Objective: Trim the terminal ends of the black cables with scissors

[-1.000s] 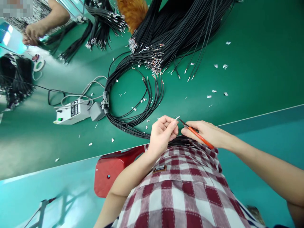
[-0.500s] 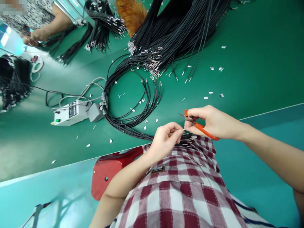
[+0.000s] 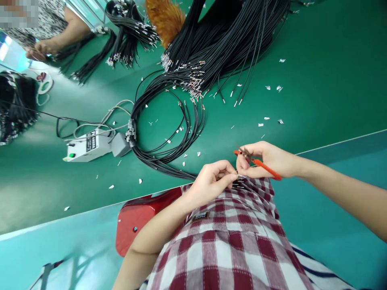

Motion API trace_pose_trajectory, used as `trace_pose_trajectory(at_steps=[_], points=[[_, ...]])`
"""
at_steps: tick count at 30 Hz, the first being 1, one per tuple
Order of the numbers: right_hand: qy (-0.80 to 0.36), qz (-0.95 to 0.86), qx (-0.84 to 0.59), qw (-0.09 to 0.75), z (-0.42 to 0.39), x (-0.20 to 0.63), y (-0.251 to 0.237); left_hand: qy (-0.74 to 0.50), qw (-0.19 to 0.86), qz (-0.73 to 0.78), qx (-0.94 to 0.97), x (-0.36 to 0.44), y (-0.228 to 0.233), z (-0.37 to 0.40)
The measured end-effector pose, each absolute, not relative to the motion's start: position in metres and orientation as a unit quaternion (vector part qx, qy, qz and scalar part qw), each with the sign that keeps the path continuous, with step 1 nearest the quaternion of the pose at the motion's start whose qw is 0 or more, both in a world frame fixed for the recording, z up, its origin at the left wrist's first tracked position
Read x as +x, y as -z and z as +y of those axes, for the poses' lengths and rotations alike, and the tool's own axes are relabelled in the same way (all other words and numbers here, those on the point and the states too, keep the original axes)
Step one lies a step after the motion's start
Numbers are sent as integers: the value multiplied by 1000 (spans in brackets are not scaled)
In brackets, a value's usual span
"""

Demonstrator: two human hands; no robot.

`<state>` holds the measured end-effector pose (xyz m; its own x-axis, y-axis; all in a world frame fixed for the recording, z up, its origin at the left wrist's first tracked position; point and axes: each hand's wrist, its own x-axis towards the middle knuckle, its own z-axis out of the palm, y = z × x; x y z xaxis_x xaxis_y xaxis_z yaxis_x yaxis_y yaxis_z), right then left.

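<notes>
A: What is nearest?

B: The checked apron (image 3: pixel 229 241), woven cloth in maroon and white. Dark cable ends (image 3: pixel 240 184) with pale tips lie against its upper edge.

A: And the hands?

B: Just beyond. The left hand (image 3: pixel 213 179) is the nearer one to those ends; its thumb and fingers pinch narrowly around one cable, whose pale tip points right, toward the other hand. The right hand (image 3: pixel 252 161) has its fingertips close together beside that tip; whether they touch it, I cannot tell. It also holds orange-handled cutters (image 3: pixel 267 170), slanting with the metal part up and to the left and the smooth grip down toward the wrist.

A: Where does the cable bundle (image 3: pixel 165 162) run?

B: Leftward from the left hand, thin, black and flexible, curving round through pale, blocky connectors (image 3: pixel 131 133) into an open loop on the green surface (image 3: pixel 326 80).

A: Farther off?

B: Crinkled silvery scraps (image 3: pixel 279 88), then a thick heap of straighter black cables (image 3: pixel 229 48), with a fluffy rust-brown tuft (image 3: pixel 166 20) beside it.
</notes>
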<state>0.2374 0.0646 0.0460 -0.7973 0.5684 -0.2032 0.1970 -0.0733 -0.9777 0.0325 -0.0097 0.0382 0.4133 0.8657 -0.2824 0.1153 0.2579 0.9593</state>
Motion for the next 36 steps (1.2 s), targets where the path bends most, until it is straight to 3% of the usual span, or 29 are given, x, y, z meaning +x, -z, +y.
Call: trace_pose_trajectory(at_steps=[6, 10, 12, 15, 16, 20, 22, 25, 28, 36], points=[[-847, -384, -282, 234, 37, 219, -22, -465, 394, 467, 641, 37, -32, -19], [-844, -387, -283, 240, 35, 217, -26, -496, 359, 542, 576, 36, -32, -6], [-758, -496, -318, 278, 56, 227, -28, -496, 445, 556, 496, 36, -34, 1], [-441, -664, -486, 359, 104, 249, -26, -469, 611, 510, 383, 39, -37, 8], [-336, -697, -528, 349, 118, 256, -24, -466, 640, 494, 360, 40, -38, 9], [-182, -732, -583, 300, 134, 262, -16, -480, 663, 466, 334, 43, -37, 10], [-207, -723, -569, 331, 120, 254, -15, -484, 667, 460, 331, 42, -35, 10], [-410, -655, -489, 405, 90, 236, -22, -491, 665, 461, 324, 42, -32, 12], [-531, -596, -448, 403, 68, 218, -31, -489, 660, 472, 321, 43, -30, 13], [-563, -561, -433, 426, 63, 202, -31, -486, 658, 476, 322, 43, -30, 13]])
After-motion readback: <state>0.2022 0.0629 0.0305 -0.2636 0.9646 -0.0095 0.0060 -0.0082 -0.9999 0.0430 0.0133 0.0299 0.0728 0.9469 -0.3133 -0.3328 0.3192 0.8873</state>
